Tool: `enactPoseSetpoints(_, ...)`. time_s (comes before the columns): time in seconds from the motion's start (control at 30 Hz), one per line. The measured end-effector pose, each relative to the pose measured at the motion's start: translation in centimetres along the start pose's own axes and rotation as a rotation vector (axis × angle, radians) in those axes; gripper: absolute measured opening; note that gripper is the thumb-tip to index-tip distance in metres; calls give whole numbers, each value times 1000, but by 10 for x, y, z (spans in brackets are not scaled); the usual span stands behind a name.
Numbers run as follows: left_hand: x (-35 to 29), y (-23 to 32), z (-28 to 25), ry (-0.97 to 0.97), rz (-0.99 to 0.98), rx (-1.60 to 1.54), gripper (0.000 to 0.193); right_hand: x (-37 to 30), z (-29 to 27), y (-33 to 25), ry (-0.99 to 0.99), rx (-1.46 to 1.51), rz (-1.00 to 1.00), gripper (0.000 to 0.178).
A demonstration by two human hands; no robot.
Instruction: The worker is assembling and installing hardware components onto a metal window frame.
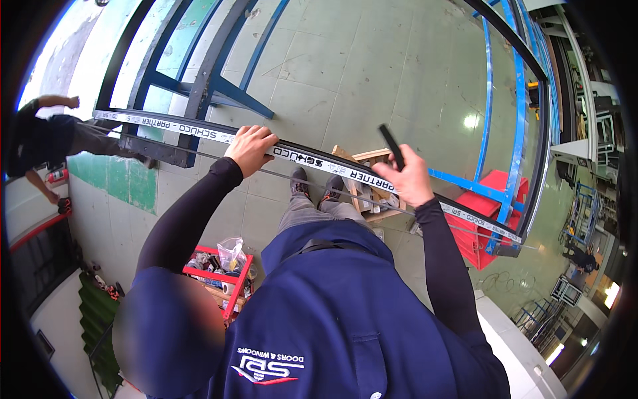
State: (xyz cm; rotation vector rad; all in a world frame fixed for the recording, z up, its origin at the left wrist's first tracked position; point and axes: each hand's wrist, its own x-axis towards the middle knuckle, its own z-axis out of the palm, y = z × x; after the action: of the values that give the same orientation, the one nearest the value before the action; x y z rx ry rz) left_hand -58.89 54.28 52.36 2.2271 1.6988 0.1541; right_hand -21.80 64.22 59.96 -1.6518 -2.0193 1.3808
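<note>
A large black window or door frame [296,147] lies across in front of me, its near bar covered with printed white film. My left hand [251,150] is closed over this near bar, left of the middle, fingers on top. Farther right, my right hand [411,178] grips a short, flat-ended black stick [391,145] that points up and away. That hand is just above the near bar; whether it touches the bar I cannot tell. A long thin grey strip [286,176] runs along the bar's near side.
Blue metal stands [232,93] are under the frame at left and right. Below it are a wooden crate [387,214] and a red plastic container [468,246]. A red tool cart [247,269] stands close behind at left. Another person [50,136] is at the far left.
</note>
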Motion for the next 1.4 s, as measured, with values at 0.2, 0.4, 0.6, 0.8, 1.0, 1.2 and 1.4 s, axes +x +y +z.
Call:
enactPoseSetpoints(0.2, 0, -4, 3, 35, 52, -36, 34, -6, 45, 31, -15, -578, -339, 63)
enactPoseSetpoints(0.4, 2, -5, -1, -10, 21, -78, 33, -5, 50, 32, 0, -640, -309, 47)
enactPoseSetpoints(0.6, 6, -7, 0, -18, 42, -79, 34, 3, 50, 40, -47, -606, -279, 42)
enactPoseSetpoints(0.8, 4, -7, -1, -5, 38, -97, 34, 0, 52, 44, 20, -550, -361, 42)
enactPoseSetpoints(1.0, 4, -8, -1, -12, 39, -105, 33, 0, 52, 41, -2, -547, -327, 39)
enactPoseSetpoints(1.2, 4, -11, 1, -6, 62, -112, 32, 1, 53, 44, 0, -518, -339, 45)
enactPoseSetpoints(1.4, 4, -11, 1, -11, 54, -116, 31, 2, 53, 45, -29, -521, -303, 47)
